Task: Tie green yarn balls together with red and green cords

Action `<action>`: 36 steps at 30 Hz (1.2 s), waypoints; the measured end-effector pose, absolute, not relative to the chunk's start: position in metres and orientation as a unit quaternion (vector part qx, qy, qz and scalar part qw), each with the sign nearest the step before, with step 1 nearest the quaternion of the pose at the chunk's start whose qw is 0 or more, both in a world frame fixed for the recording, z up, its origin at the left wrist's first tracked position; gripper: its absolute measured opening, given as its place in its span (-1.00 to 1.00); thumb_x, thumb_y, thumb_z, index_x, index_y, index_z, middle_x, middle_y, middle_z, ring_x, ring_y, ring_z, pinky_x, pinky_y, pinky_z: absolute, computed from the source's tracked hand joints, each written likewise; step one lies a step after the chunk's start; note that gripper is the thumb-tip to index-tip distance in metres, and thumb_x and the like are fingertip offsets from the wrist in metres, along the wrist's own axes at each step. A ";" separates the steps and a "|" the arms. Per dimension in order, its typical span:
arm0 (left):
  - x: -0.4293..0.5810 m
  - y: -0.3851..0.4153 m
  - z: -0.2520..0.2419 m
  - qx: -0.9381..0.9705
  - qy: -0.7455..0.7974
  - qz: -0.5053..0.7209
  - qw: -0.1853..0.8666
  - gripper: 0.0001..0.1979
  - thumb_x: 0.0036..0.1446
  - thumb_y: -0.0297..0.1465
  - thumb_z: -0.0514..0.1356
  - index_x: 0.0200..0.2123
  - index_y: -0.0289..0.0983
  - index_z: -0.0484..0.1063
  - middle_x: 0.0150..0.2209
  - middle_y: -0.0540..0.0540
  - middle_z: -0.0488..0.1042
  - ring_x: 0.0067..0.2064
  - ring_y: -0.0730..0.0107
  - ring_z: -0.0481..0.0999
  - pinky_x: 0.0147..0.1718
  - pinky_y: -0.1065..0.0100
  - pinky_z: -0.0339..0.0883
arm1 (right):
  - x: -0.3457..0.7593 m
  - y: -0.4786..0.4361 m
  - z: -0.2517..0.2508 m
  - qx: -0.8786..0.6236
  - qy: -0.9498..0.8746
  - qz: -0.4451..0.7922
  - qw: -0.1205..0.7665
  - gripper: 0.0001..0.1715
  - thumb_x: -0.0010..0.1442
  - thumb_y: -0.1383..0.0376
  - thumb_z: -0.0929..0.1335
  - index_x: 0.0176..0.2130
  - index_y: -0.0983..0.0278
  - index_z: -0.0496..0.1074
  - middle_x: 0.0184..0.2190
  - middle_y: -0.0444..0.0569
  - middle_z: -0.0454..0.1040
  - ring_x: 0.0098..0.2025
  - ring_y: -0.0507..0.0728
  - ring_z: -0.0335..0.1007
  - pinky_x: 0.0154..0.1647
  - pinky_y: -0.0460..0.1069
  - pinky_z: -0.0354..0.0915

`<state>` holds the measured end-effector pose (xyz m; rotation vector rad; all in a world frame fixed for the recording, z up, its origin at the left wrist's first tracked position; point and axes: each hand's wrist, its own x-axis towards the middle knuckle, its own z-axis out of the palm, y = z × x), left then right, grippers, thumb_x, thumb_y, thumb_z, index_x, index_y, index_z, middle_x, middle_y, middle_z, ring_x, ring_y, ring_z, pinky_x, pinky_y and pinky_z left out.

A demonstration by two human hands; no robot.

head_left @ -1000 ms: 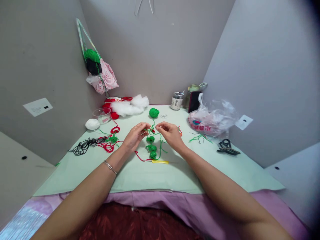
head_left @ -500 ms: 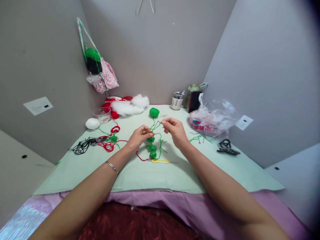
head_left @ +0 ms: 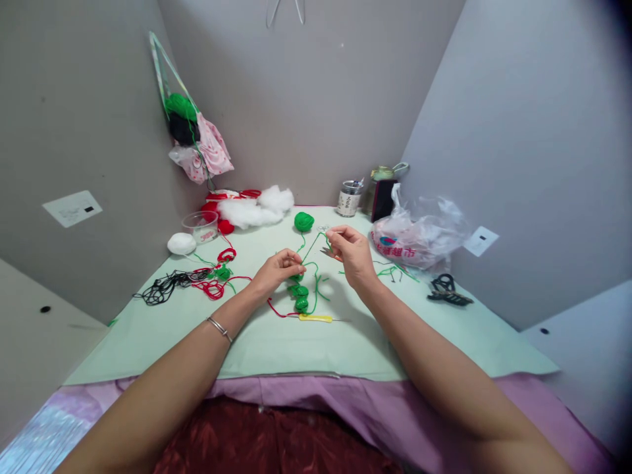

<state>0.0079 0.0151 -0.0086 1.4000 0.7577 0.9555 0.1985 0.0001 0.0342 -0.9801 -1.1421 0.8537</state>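
My left hand (head_left: 276,268) pinches the top of a string of small green crocheted pieces (head_left: 299,295) that lies on the pale green mat (head_left: 306,342). My right hand (head_left: 349,253) is raised a little above the mat, fingers pinched on a strand of green yarn (head_left: 312,247) that runs taut down to my left hand. A thin metal point shows at my right fingertips; I cannot make out what it is. A yellow-handled hook (head_left: 316,318) lies just in front of the green pieces. A small green yarn ball (head_left: 304,222) sits behind both hands.
Red and black yarn tangles (head_left: 185,284) lie at the left, near a clear cup (head_left: 201,227) and white stuffing (head_left: 254,207). A plastic bag (head_left: 419,234), jars (head_left: 349,199) and a black clip (head_left: 447,291) are at the right. A bag with yarn (head_left: 190,135) hangs on the wall.
My right hand has risen and moved back to the right, drawing the green strand taut. My left hand has stayed in place on the green pieces.
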 end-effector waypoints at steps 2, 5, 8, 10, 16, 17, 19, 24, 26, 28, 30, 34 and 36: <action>0.008 0.015 -0.009 0.609 0.322 0.405 0.602 -0.71 -0.01 -0.27 0.36 -0.23 -0.25 0.43 -0.38 -0.06 0.55 -0.28 0.38 0.52 -0.19 0.33 0.28 | 0.199 0.001 0.034 -0.420 -0.500 0.378 0.656 -0.71 -0.01 0.13 0.46 -0.36 0.26 0.42 -0.59 -0.23 0.23 -0.58 -0.05 0.09 -0.56 -0.10 0.11; 0.008 0.015 -0.008 0.619 0.323 0.403 0.591 -0.69 -0.02 -0.26 0.37 -0.22 -0.26 0.48 -0.27 -0.12 0.57 -0.19 0.32 0.52 -0.13 0.30 0.29 | 0.200 0.001 0.033 -0.416 -0.512 0.371 0.654 -0.75 0.00 0.15 0.46 -0.38 0.27 0.43 -0.59 -0.22 0.25 -0.58 -0.05 0.10 -0.55 -0.09 0.10; 0.009 0.013 -0.004 0.634 0.331 0.444 0.540 -0.64 0.01 -0.22 0.35 -0.13 -0.24 0.51 -0.05 -0.16 0.53 0.00 0.24 0.47 -0.02 0.28 0.27 | 0.196 -0.002 0.030 -0.440 -0.585 0.326 0.598 -0.77 0.01 0.17 0.46 -0.42 0.28 0.46 -0.54 -0.16 0.34 -0.54 -0.03 0.13 -0.51 -0.08 0.11; 0.009 0.012 0.000 0.644 0.315 0.465 0.519 -0.59 0.08 -0.19 0.30 -0.02 -0.22 0.48 0.03 -0.17 0.49 0.09 0.21 0.42 0.03 0.27 0.24 | 0.192 -0.006 0.026 -0.451 -0.644 0.278 0.552 -0.78 0.03 0.16 0.46 -0.43 0.28 0.49 -0.49 -0.13 0.38 -0.52 -0.02 0.13 -0.50 -0.07 0.11; 0.007 0.011 0.004 0.672 0.311 0.398 0.542 -0.64 0.11 -0.12 0.24 -0.19 -0.29 0.55 -0.27 -0.11 0.57 -0.15 0.27 0.49 -0.04 0.25 0.25 | 0.186 -0.008 0.023 -0.435 -0.679 0.268 0.528 -0.81 0.06 0.19 0.46 -0.43 0.27 0.52 -0.48 -0.12 0.42 -0.50 -0.01 0.18 -0.47 -0.06 0.14; 0.007 0.011 0.004 0.674 0.318 0.396 0.537 -0.66 0.12 -0.12 0.23 -0.29 -0.29 0.56 -0.29 -0.12 0.56 -0.16 0.27 0.48 -0.03 0.25 0.24 | 0.186 -0.008 0.024 -0.430 -0.667 0.296 0.532 -0.81 0.04 0.19 0.47 -0.44 0.27 0.52 -0.50 -0.13 0.42 -0.49 -0.01 0.20 -0.46 -0.06 0.16; 0.006 0.010 0.005 0.679 0.319 0.395 0.530 -0.65 0.12 -0.10 0.22 -0.43 -0.28 0.55 -0.25 -0.14 0.57 -0.12 0.25 0.48 0.00 0.24 0.23 | 0.187 -0.008 0.029 -0.407 -0.629 0.373 0.547 -0.80 0.00 0.19 0.50 -0.44 0.27 0.51 -0.49 -0.12 0.45 -0.47 0.00 0.28 -0.43 -0.07 0.23; 0.006 0.006 0.006 0.697 0.317 0.337 0.547 -0.64 0.09 -0.07 0.22 -0.40 -0.26 0.58 -0.24 -0.14 0.57 -0.15 0.26 0.48 -0.06 0.25 0.26 | 0.193 -0.010 0.039 -0.305 -0.500 0.586 0.560 -0.73 0.02 0.18 0.51 -0.39 0.26 0.42 -0.31 -0.09 0.52 -0.25 0.06 0.49 -0.25 -0.06 0.40; 0.007 0.005 0.006 0.701 0.319 0.317 0.554 -0.64 0.10 -0.07 0.21 -0.35 -0.26 0.59 -0.28 -0.12 0.57 -0.20 0.30 0.47 -0.11 0.28 0.27 | 0.198 -0.007 0.041 -0.289 -0.462 0.619 0.566 -0.71 0.03 0.18 0.51 -0.38 0.26 0.38 -0.39 -0.14 0.48 -0.31 0.03 0.49 -0.31 -0.10 0.41; 0.008 0.004 0.007 0.702 0.319 0.309 0.557 -0.64 0.12 -0.08 0.20 -0.32 -0.25 0.59 -0.31 -0.10 0.56 -0.22 0.33 0.47 -0.13 0.31 0.26 | 0.204 -0.003 0.041 -0.282 -0.434 0.622 0.588 -0.71 0.03 0.22 0.52 -0.38 0.26 0.36 -0.46 -0.19 0.42 -0.41 -0.03 0.44 -0.43 -0.16 0.37; 0.008 0.004 0.007 0.704 0.315 0.310 0.557 -0.64 0.13 -0.09 0.19 -0.37 -0.26 0.58 -0.26 -0.12 0.57 -0.20 0.33 0.46 -0.11 0.31 0.25 | 0.209 0.002 0.040 -0.276 -0.412 0.615 0.613 -0.71 0.04 0.26 0.51 -0.39 0.27 0.34 -0.51 -0.22 0.38 -0.48 -0.07 0.36 -0.54 -0.21 0.29; 0.008 0.004 0.007 0.706 0.320 0.305 0.553 -0.62 0.15 -0.08 0.17 -0.41 -0.28 0.57 -0.22 -0.14 0.56 -0.17 0.30 0.46 -0.12 0.31 0.25 | 0.212 0.009 0.035 -0.275 -0.368 0.609 0.646 -0.74 0.09 0.32 0.48 -0.42 0.28 0.31 -0.52 -0.21 0.36 -0.51 -0.09 0.31 -0.61 -0.25 0.20; 0.007 0.005 0.006 0.710 0.321 0.301 0.550 -0.63 0.16 -0.08 0.16 -0.38 -0.26 0.58 -0.26 -0.12 0.56 -0.20 0.32 0.46 -0.14 0.32 0.24 | 0.212 0.010 0.034 -0.280 -0.349 0.610 0.654 -0.76 0.10 0.34 0.46 -0.42 0.29 0.30 -0.52 -0.20 0.35 -0.50 -0.10 0.32 -0.61 -0.26 0.20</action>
